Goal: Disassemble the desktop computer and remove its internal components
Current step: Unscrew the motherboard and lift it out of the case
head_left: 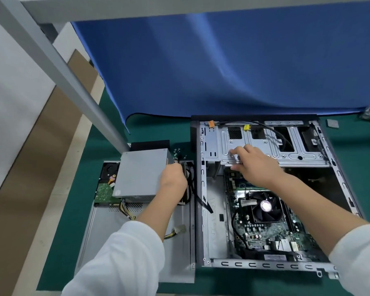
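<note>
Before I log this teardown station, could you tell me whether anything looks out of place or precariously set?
One thing: the removed power supply sits stacked on the hard drive on the side panel, overhanging it, its cables trailing loose. Nothing looks spilled or broken.

Desktop case [203,210] lies flat on its side, side open, w/ motherboard [271,231] and black CPU fan [265,206] inside, silver drive cage [286,150] at far end. Gray PSU [141,176] sits out on detached side panel [107,231] left of case, beside a green-PCB hard drive [104,192].
</note>
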`<state>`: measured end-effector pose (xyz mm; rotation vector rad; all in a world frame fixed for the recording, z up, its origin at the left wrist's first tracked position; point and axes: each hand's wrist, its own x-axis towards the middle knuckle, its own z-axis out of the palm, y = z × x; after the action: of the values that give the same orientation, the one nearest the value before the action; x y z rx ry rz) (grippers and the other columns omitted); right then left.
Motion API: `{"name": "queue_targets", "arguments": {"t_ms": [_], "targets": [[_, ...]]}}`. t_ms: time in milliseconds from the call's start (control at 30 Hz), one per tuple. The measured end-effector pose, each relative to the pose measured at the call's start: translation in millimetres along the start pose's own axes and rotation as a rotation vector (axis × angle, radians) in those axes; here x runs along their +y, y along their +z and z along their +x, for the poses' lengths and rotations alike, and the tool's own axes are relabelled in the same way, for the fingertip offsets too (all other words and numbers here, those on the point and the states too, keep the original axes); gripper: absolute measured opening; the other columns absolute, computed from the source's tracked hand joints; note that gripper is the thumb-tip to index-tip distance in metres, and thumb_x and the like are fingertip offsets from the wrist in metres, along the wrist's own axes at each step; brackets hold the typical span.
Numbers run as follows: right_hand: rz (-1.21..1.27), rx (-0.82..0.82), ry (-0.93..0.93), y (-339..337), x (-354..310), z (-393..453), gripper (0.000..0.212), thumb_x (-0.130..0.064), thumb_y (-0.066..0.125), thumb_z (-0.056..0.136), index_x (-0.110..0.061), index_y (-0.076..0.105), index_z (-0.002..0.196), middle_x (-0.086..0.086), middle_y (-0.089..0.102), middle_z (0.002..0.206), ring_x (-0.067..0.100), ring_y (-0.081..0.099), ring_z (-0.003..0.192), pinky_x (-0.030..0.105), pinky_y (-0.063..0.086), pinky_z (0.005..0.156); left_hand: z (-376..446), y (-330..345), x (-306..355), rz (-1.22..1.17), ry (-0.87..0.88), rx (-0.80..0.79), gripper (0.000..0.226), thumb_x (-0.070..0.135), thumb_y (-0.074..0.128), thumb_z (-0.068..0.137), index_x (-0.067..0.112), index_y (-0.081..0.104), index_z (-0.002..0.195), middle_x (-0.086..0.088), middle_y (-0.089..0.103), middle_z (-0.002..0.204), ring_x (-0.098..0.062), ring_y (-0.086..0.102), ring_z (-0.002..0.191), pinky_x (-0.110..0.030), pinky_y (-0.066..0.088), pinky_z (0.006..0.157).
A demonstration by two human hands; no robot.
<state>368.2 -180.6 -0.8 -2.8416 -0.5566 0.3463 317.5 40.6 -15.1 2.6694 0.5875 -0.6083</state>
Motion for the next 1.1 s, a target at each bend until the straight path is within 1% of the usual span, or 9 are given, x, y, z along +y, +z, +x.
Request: {"name": "queue_targets", "arguments": {"t_ms": [67,200,333,400,533,700,767,867,1100], "targets": [[0.017,0.000,-0.016,0.0,-0.1,-3.9,0.040,-0.040,0.049,0.095,-0.029,0.041,0.133,-0.004,0.045,0.120,0.018,0.042,0.116,0.030,0.035,0.068,-7.6,-3.1,-3.6,-0.060,0.012,0.016,0.025,-0.007,0.045,0.084,0.000,0.064,0.098,-0.016,0.065,0.103,-0.024,0.055,0.081,-0.028,0.045,0.069],[0.245,0.003,-0.060,-8.6,4.9,-17.9,0.036,-0.023,0.050,0.097,-0.023,0.047,0.132,-0.008,0.039,0.111,0.012,0.047,0.106,0.025,0.041,0.082,-35.0,-12.0,-7.8,-0.296,0.049,0.088,0.034,0.003,0.044,0.091,0.012,0.065,0.116,-0.009,0.067,0.112,-0.025,0.060,0.101,-0.032,0.051,0.087],[0.417,0.097,-0.122,-17.1,21.7,-48.5,0.026,-0.013,0.049,0.096,-0.020,0.058,0.120,-0.012,0.045,0.102,-0.007,0.049,0.080,0.007,0.037,0.072,-77.7,-19.4,5.8,-0.429,0.190,0.349,0.028,0.013,0.042,0.096,0.017,0.065,0.112,0.001,0.069,0.099,-0.016,0.062,0.089,-0.030,0.052,0.080],[0.421,0.058,-0.109,-17.5,38.0,-65.1,0.023,-0.013,0.049,0.096,-0.022,0.062,0.112,-0.015,0.048,0.098,-0.004,0.050,0.082,0.008,0.035,0.072,-97.0,-17.9,23.1,-0.492,0.289,0.434,0.025,0.015,0.046,0.095,0.020,0.065,0.109,0.007,0.068,0.094,-0.007,0.061,0.085,-0.021,0.049,0.076],[0.380,-0.084,0.037,2.3,81.7,-93.6,0.019,-0.016,0.050,0.096,-0.022,0.063,0.109,-0.004,0.056,0.108,0.008,0.052,0.092,0.017,0.034,0.078,-111.2,10.6,67.1,-0.461,0.383,0.342,0.022,0.018,0.047,0.096,0.019,0.064,0.111,0.005,0.066,0.098,-0.005,0.059,0.079,-0.019,0.048,0.073],[0.469,-0.156,0.377,34.5,124.3,-94.8,0.040,-0.029,0.052,0.095,-0.007,0.048,0.128,0.015,0.056,0.120,0.027,0.058,0.097,0.027,0.041,0.078,-89.8,73.4,100.5,-0.387,0.186,0.103,0.032,0.022,0.047,0.096,0.012,0.057,0.125,-0.005,0.060,0.124,-0.012,0.060,0.094,-0.019,0.040,0.078],[0.545,-0.169,0.471,46.7,132.5,-88.3,0.044,-0.029,0.052,0.095,-0.005,0.043,0.131,0.018,0.056,0.122,0.031,0.060,0.098,0.033,0.046,0.080,-75.4,94.1,103.9,-0.488,0.065,0.034,0.039,0.025,0.049,0.097,0.007,0.051,0.132,-0.008,0.056,0.130,-0.009,0.057,0.089,-0.019,0.039,0.080],[0.535,-0.119,0.498,57.2,136.6,-74.1,0.047,-0.024,0.052,0.095,0.000,0.041,0.134,0.023,0.049,0.128,0.035,0.055,0.107,0.031,0.042,0.087,-51.3,113.7,106.5,-0.760,-0.177,-0.060,0.043,0.026,0.051,0.097,0.001,0.050,0.132,-0.012,0.058,0.127,-0.024,0.057,0.109,-0.026,0.040,0.093],[0.549,-0.028,0.573,74.7,133.4,-53.7,0.035,-0.026,0.060,0.091,-0.001,0.057,0.115,0.018,0.057,0.115,0.032,0.058,0.095,0.025,0.039,0.072,-21.5,139.3,109.9,-0.854,-0.232,0.053,0.029,0.014,0.064,0.088,0.001,0.064,0.115,-0.011,0.068,0.112,-0.025,0.062,0.100,-0.028,0.047,0.089]]}}
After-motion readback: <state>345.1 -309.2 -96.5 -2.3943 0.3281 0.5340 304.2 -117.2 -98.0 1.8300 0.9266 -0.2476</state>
